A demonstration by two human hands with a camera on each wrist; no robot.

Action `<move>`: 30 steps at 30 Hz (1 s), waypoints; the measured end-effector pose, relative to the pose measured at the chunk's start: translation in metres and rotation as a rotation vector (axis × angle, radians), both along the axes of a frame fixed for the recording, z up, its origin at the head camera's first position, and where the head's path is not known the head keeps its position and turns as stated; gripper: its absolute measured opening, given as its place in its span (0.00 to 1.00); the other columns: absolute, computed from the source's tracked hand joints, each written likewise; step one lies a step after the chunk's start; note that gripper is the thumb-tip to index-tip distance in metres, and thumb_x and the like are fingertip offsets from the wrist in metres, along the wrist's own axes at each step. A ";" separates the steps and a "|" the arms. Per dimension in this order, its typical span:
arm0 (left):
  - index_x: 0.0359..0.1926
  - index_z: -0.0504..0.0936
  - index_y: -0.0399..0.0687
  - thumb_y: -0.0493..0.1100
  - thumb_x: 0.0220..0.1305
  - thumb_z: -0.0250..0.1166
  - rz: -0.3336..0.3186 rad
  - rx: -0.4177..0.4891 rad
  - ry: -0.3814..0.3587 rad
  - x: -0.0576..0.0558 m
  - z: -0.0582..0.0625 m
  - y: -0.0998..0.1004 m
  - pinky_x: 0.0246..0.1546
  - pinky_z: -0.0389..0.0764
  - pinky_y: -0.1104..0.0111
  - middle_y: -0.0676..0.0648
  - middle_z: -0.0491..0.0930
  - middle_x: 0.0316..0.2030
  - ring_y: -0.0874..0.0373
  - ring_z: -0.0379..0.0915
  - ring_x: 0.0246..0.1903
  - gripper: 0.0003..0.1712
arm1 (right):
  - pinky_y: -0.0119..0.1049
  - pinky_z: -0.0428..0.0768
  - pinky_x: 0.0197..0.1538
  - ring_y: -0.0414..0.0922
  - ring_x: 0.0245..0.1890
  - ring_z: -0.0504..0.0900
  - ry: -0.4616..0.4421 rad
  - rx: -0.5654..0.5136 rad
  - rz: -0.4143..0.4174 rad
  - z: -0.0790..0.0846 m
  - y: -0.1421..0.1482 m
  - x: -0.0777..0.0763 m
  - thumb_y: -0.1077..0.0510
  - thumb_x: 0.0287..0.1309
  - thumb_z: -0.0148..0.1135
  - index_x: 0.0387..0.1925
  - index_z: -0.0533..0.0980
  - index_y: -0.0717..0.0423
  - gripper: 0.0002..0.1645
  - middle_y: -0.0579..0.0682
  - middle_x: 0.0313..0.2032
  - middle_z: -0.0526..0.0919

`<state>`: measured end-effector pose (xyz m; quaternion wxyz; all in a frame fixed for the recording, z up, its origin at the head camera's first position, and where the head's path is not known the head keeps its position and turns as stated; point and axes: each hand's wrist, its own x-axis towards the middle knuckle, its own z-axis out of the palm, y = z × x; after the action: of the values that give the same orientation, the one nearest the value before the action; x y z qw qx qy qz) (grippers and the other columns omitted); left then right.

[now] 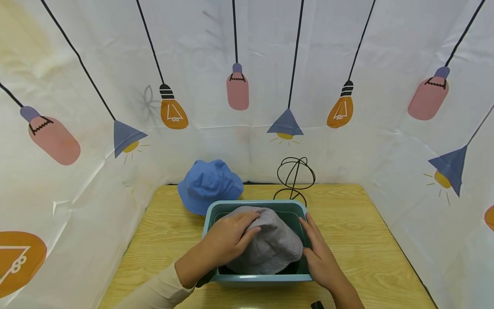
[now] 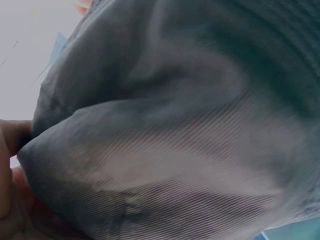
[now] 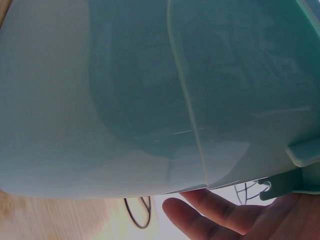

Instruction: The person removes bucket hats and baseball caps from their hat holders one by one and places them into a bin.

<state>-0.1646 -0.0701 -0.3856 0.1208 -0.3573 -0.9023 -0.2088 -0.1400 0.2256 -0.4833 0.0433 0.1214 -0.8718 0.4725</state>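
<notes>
A grey cloth hat [image 1: 266, 244] lies crown up inside a teal plastic bin [image 1: 262, 278]. My left hand [image 1: 227, 240] reaches over the bin's left side and pinches the top of the crown; in the left wrist view the grey fabric [image 2: 150, 165] is drawn into a fold at the fingers [image 2: 6, 185]. At the bin's right side, my right hand [image 1: 322, 259] grips the rim, fingertips over the edge. The right wrist view has the bin's outer wall [image 3: 140, 100] filling most of it, with the fingers [image 3: 215, 215] beside the wall.
A blue bucket hat [image 1: 210, 184] sits behind the bin, at the back left of the wooden table [image 1: 370, 253]. Behind the bin's right part stands a black wire stand [image 1: 295, 178]. A small black object [image 1: 317, 304] shows at the front edge. Patterned cloth [image 1: 247, 146] hangs around the table.
</notes>
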 end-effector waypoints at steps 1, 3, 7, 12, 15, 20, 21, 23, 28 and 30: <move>0.69 0.77 0.49 0.57 0.80 0.52 -0.001 -0.012 -0.006 0.000 0.000 0.000 0.63 0.80 0.56 0.50 0.82 0.63 0.56 0.79 0.63 0.27 | 0.75 0.53 0.72 0.59 0.83 0.41 0.002 -0.001 0.001 0.000 0.000 0.000 0.75 0.64 0.44 0.82 0.53 0.50 0.47 0.48 0.84 0.39; 0.69 0.77 0.50 0.58 0.81 0.51 0.003 -0.036 -0.019 0.000 0.000 0.001 0.63 0.80 0.56 0.50 0.82 0.63 0.56 0.78 0.63 0.27 | 0.75 0.52 0.72 0.59 0.83 0.40 0.005 -0.004 0.003 0.000 0.000 0.000 0.75 0.64 0.44 0.82 0.53 0.50 0.47 0.49 0.84 0.39; 0.70 0.76 0.50 0.59 0.81 0.49 0.006 -0.067 -0.032 -0.002 -0.002 0.002 0.63 0.80 0.56 0.50 0.81 0.64 0.56 0.78 0.64 0.28 | 0.74 0.51 0.72 0.58 0.83 0.39 0.003 -0.024 0.008 0.000 0.000 0.000 0.76 0.61 0.43 0.82 0.52 0.49 0.49 0.48 0.84 0.39; 0.70 0.75 0.51 0.59 0.81 0.51 0.007 -0.094 -0.045 -0.006 -0.002 0.006 0.63 0.80 0.56 0.50 0.81 0.64 0.55 0.78 0.64 0.28 | 0.74 0.48 0.73 0.56 0.83 0.37 -0.007 -0.073 0.023 0.000 0.001 0.000 0.76 0.60 0.40 0.83 0.52 0.44 0.51 0.47 0.84 0.38; 0.72 0.74 0.53 0.61 0.80 0.52 0.011 -0.153 -0.064 -0.008 -0.002 0.008 0.63 0.80 0.55 0.49 0.78 0.67 0.54 0.76 0.66 0.30 | 0.74 0.49 0.73 0.57 0.83 0.37 -0.005 -0.077 0.024 -0.001 0.001 0.000 0.75 0.61 0.41 0.82 0.53 0.46 0.49 0.47 0.84 0.39; 0.78 0.67 0.56 0.66 0.77 0.53 -0.013 -0.266 -0.126 -0.011 -0.002 0.011 0.59 0.83 0.52 0.44 0.70 0.74 0.48 0.78 0.64 0.37 | 0.76 0.50 0.72 0.58 0.83 0.39 -0.011 -0.060 0.016 -0.001 0.001 0.000 0.74 0.64 0.42 0.82 0.53 0.50 0.46 0.47 0.84 0.38; 0.78 0.65 0.57 0.66 0.76 0.54 -0.023 -0.277 -0.140 -0.011 -0.002 0.011 0.58 0.83 0.52 0.43 0.69 0.74 0.47 0.78 0.63 0.38 | 0.76 0.51 0.71 0.58 0.83 0.39 -0.012 -0.056 0.014 -0.001 0.001 0.000 0.74 0.64 0.43 0.82 0.53 0.50 0.46 0.47 0.84 0.38; 0.79 0.63 0.59 0.67 0.75 0.55 -0.036 -0.292 -0.165 -0.012 -0.002 0.011 0.57 0.84 0.51 0.42 0.67 0.75 0.46 0.80 0.62 0.39 | 0.76 0.51 0.71 0.58 0.83 0.39 -0.013 -0.051 0.011 -0.001 0.001 0.000 0.74 0.65 0.43 0.82 0.53 0.50 0.45 0.47 0.84 0.38; 0.80 0.62 0.61 0.65 0.74 0.59 -0.065 -0.335 -0.160 -0.017 0.001 0.011 0.58 0.83 0.51 0.42 0.64 0.77 0.44 0.77 0.65 0.39 | 0.76 0.52 0.71 0.58 0.83 0.40 -0.016 -0.039 0.004 -0.002 0.001 -0.001 0.72 0.67 0.45 0.82 0.53 0.50 0.44 0.47 0.84 0.38; 0.79 0.64 0.61 0.63 0.73 0.61 -0.091 -0.362 -0.130 -0.021 0.002 0.013 0.57 0.84 0.51 0.42 0.63 0.77 0.45 0.75 0.66 0.39 | 0.76 0.53 0.71 0.58 0.83 0.40 -0.017 -0.032 0.001 -0.002 0.001 -0.002 0.71 0.68 0.46 0.82 0.53 0.48 0.44 0.46 0.84 0.38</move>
<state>-0.1858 -0.0572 -0.3837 -0.0133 -0.3994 -0.9139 -0.0709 -0.1421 0.2267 -0.4852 0.0375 0.1171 -0.8645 0.4874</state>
